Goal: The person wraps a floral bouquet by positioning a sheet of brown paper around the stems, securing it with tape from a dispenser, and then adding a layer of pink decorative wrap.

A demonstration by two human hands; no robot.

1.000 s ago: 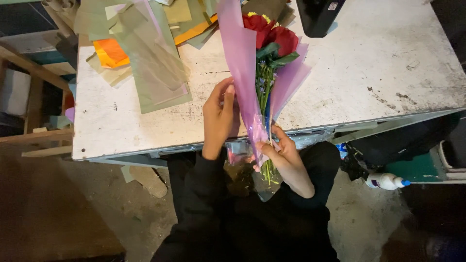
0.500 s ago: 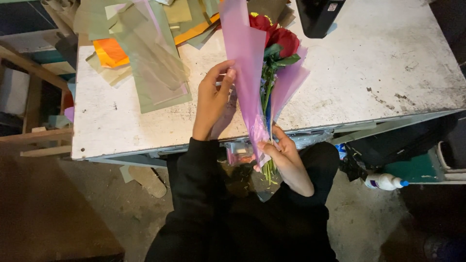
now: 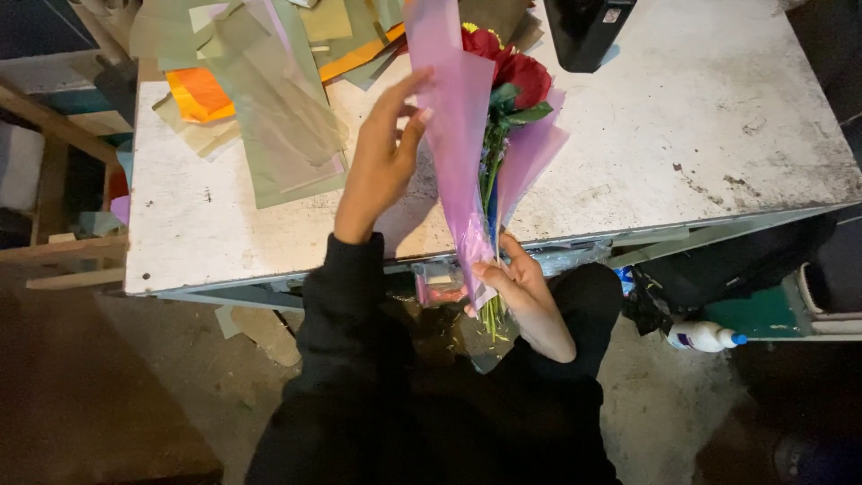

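Two hands at one bouquet (image 3: 503, 108) of red flowers lying over the white table (image 3: 682, 135) edge; right hand (image 3: 514, 280) pinching the stems and pink wrap (image 3: 456, 117) at the base; left hand (image 3: 382, 157) spread, fingertips touching the wrap's outer face (sheets of coloured paper (image 3: 260, 99) heaped just beyond).

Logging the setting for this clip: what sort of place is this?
Probably a florist's workbench. A worn white table holds loose wrapping sheets, and the hands fold pink wrap around a bouquet of red flowers.
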